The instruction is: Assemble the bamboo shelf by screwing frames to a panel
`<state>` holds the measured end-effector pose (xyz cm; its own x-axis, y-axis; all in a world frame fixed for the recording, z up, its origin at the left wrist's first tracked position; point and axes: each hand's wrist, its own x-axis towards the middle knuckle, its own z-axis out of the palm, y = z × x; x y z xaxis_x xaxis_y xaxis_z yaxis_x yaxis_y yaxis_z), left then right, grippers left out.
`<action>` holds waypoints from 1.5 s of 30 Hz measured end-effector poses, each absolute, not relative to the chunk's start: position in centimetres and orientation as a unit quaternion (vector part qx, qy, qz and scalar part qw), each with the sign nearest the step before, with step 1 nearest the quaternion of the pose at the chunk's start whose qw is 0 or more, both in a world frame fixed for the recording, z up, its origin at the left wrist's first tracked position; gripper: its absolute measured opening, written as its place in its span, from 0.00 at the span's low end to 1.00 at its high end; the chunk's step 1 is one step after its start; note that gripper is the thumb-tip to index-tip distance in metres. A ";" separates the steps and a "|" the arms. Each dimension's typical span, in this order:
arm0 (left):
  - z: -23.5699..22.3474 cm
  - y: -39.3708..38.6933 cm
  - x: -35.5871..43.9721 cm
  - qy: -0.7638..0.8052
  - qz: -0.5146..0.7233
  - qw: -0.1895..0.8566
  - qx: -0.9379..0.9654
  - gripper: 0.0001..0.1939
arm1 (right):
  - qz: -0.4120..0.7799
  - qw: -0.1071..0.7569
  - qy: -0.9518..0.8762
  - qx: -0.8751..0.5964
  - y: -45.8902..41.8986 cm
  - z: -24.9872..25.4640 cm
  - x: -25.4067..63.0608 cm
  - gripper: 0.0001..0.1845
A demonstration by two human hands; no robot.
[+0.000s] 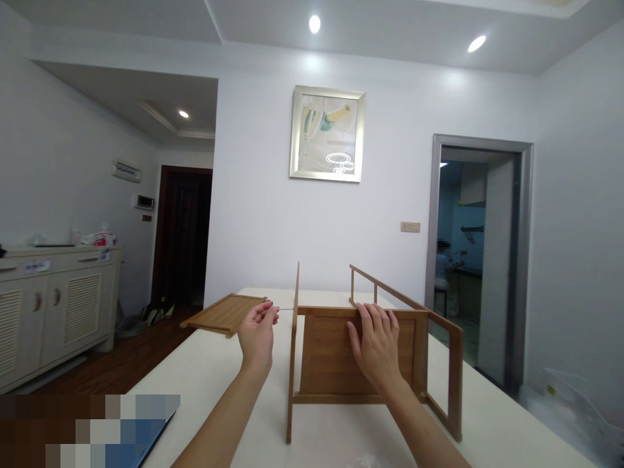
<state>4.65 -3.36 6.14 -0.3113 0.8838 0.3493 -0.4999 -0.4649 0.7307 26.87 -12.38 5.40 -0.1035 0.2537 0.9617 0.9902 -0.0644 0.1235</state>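
A brown wooden rack [361, 354] lies on its side on the white table [195, 396], its slatless panel facing me between two upright side frames. My left hand [258, 331] is closed in a pinch on a thin metal rod [286, 309], which looks like a hex key. The rod's far end meets the left side frame [294, 338] near the panel's top corner. My right hand [376, 335] grips the panel's top edge, fingers over it and thumb against the face. Its fingertips are hidden behind the edge.
A separate wooden panel [227, 313] lies at the table's back left. Clear plastic wrapping [565, 403] is on the right, beyond the table. A white cabinet [63, 299] stands at left. Through the doorway [480, 260], a person is partly visible.
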 end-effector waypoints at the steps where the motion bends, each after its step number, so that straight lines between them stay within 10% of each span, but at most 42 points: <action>1: 6.2 -3.4 4.6 0.255 0.769 0.450 0.376 0.16 | -0.480 0.383 -0.567 -0.548 -12.3 5.4 26.9 0.21; 18: 3.7 0.9 0.3 0.309 0.796 0.373 0.364 0.21 | -0.480 0.396 -0.551 -0.556 -12.0 5.0 26.9 0.21; 45: -5.4 -2.5 1.1 0.504 0.346 0.230 0.757 0.10 | -0.386 0.288 -0.662 -0.574 -16.8 -1.6 31.3 0.18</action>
<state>1.12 -2.47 -5.36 0.2528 0.9220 0.2933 0.6041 -0.3872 0.6965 31.31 -16.78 -1.55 -0.1742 0.5375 0.8251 0.9827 0.0415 0.1805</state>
